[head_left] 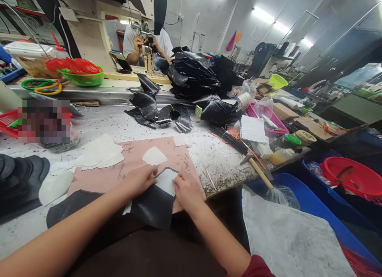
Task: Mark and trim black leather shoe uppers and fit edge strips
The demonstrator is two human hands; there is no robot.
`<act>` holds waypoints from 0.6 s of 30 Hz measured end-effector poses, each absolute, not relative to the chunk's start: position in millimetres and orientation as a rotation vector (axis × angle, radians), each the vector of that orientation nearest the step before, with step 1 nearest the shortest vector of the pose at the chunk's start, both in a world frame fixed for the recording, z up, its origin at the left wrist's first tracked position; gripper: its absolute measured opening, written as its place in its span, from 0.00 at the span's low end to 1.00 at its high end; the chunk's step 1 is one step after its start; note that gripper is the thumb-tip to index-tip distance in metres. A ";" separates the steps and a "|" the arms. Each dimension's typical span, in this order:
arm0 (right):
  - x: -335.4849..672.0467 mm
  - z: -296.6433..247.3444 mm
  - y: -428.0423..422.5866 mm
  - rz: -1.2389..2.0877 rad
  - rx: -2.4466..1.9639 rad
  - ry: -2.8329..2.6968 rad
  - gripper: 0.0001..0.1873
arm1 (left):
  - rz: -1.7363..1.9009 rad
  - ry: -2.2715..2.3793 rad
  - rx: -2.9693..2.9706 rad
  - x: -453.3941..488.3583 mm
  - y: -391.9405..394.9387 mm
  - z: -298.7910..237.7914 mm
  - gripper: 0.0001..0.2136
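Observation:
A black leather piece lies over the near edge of a pink mat, with a white lining piece on top of it. My left hand rests on the leather's left side, fingers curled and pinching its edge beside the white piece. My right hand presses down on the right side, fingers bent against the white piece. Another white cut piece sits just beyond on the mat. A stack of white pieces lies at the mat's far left.
Black leather parts are piled mid-table, with a bigger heap behind. A hammer, notebook and bottles crowd the right edge. Blue bins and a red basin stand at right. Another person sews at a machine.

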State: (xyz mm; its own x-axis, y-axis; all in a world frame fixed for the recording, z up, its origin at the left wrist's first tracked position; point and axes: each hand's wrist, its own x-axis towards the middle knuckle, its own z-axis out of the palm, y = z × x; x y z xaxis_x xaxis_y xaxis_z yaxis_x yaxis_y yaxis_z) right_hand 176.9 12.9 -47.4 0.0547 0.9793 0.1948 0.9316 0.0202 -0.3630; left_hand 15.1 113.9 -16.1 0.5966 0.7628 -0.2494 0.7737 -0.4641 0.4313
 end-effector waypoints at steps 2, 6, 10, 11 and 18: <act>176.6 -42.5 16.1 0.141 -1.921 -2.058 0.19 | -0.037 1.131 2.446 7.6 112.4 -15.9 0.09; 182.1 -27.8 38.9 0.363 -1.921 -2.141 0.16 | -0.056 0.991 2.652 -17.9 109.0 -13.0 0.15; 181.3 -14.0 87.2 0.466 -1.905 -2.030 0.12 | 0.333 1.104 2.622 -61.7 93.2 -16.3 0.14; 178.6 -12.2 100.2 0.490 -1.893 -2.002 0.12 | 0.463 1.147 2.607 -74.3 85.7 -19.6 0.13; 155.5 -21.5 149.2 0.808 -1.893 -1.749 0.18 | 0.715 1.115 2.649 -127.7 20.7 -48.2 0.08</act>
